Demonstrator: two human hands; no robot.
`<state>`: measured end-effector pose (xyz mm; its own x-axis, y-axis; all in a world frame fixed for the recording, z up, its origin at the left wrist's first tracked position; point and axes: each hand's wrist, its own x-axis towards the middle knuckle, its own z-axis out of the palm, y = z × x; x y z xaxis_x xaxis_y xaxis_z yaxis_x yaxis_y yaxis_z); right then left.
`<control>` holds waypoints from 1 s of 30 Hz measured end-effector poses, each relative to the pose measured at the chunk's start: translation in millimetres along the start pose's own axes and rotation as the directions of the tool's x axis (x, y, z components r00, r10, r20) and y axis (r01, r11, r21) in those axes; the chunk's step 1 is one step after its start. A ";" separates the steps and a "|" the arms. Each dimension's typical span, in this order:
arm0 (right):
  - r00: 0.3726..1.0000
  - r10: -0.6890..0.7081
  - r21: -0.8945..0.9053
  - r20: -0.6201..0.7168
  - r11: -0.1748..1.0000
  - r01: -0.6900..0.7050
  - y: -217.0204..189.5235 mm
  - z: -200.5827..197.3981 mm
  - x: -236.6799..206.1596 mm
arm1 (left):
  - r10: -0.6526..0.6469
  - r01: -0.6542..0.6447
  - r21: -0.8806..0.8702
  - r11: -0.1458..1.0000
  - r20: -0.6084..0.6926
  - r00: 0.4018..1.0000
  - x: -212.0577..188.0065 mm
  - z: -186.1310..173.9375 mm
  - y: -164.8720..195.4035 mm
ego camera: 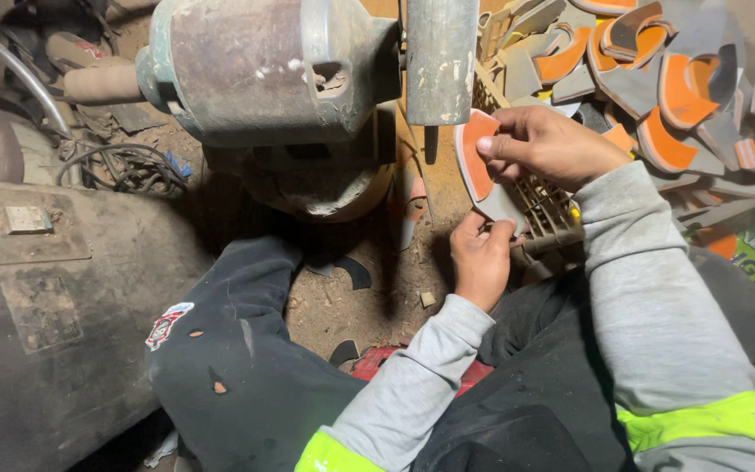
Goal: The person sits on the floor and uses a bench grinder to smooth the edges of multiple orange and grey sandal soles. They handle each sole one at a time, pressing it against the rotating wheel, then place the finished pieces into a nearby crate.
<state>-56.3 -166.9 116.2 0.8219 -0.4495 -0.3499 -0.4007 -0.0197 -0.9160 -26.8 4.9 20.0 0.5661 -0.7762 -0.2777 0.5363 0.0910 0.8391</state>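
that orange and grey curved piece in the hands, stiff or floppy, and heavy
The orange and grey curved piece probably is fairly stiff: pinched only at its ends by the right hand and left hand, it shows no sag. It looks thin and flat, so likely light, and unlikely to roll.

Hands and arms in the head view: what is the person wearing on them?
Both hands are bare, with no gloves: left hand, right hand. Each arm is covered to the wrist by a light grey long sleeve, and each sleeve changes to a fluorescent yellow-green band near the upper arm.
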 end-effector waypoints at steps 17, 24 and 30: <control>0.935 -0.340 -0.735 -0.098 0.658 0.162 -39.5 26.1 -3.7 | -0.358 0.568 -0.524 0.634 0.453 0.817 31.8 13.0 -44.0; 0.960 -0.244 -0.855 -0.139 0.518 0.008 -44.9 32.2 1.4 | -0.396 0.615 -0.490 0.618 0.481 0.782 29.3 16.0 -34.6; 0.935 -0.325 -0.855 -0.145 0.516 0.047 -43.5 32.1 2.7 | -0.380 0.627 -0.494 0.602 0.513 0.769 32.4 16.1 -33.0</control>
<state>-23.6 -138.7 148.7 0.8398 -0.5429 -0.0012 -0.5144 -0.7950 -0.3215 -36.2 -33.3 -9.1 -0.0896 -0.9520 -0.2926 0.9873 -0.1235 0.0995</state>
